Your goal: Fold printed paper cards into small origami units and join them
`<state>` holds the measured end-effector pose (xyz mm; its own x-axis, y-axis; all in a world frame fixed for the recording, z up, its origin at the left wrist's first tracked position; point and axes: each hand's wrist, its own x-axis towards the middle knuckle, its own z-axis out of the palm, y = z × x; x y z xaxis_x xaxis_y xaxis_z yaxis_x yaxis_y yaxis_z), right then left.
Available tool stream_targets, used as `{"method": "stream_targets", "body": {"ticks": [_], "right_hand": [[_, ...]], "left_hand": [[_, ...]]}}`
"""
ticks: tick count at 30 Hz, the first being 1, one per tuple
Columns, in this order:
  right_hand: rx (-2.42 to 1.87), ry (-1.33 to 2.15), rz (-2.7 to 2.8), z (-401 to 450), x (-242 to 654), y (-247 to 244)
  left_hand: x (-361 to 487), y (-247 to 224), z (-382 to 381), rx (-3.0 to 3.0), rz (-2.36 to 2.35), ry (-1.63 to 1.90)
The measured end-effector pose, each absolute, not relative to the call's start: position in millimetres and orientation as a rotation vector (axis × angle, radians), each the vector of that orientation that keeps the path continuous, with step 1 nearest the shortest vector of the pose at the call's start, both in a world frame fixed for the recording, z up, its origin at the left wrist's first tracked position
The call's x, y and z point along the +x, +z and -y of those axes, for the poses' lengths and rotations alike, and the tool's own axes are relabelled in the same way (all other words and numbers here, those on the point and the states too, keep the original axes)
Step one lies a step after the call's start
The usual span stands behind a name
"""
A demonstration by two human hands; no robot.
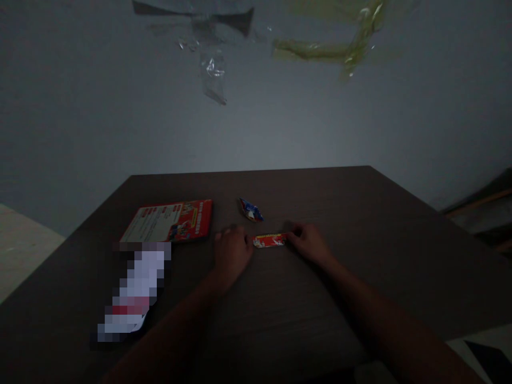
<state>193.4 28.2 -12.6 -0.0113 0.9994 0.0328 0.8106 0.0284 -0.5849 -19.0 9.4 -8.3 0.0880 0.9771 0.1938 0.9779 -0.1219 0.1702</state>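
A small flat red strip [269, 241] with yellow and white print lies crosswise between my hands, low over the table. My left hand [233, 252] is closed at its left end, the thumb side against the edge and the fingers curled. At the right end, my right hand [310, 241] pinches the strip between thumb and fingers. Just beyond them rests a small blue folded piece [251, 210] with pointed ends; what it is I cannot tell. The dim light hides the fine detail of the fingertips.
Left of my hands lies a flat red box or booklet [170, 221] with a white text panel. Nearer me is a blurred-out, bright, phone-like slab [138, 290]. The dark wooden table [320, 197] ends at a wall [256, 128] with peeling tape.
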Motion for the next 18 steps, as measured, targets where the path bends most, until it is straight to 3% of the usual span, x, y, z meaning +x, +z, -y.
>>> {"method": "stream_targets", "body": {"ticks": [12, 18], "right_hand": [[-1.931, 0.384, 1.991, -29.2, 189.3, -12.9], [-1.603, 0.233, 2.066, -27.0, 192.9, -18.2]], "left_hand": [[-18.9, -12.5, -9.3, -2.352, 1.981, -0.415], [-24.2, -14.2, -14.3, -2.587, 1.866, -0.632]]}}
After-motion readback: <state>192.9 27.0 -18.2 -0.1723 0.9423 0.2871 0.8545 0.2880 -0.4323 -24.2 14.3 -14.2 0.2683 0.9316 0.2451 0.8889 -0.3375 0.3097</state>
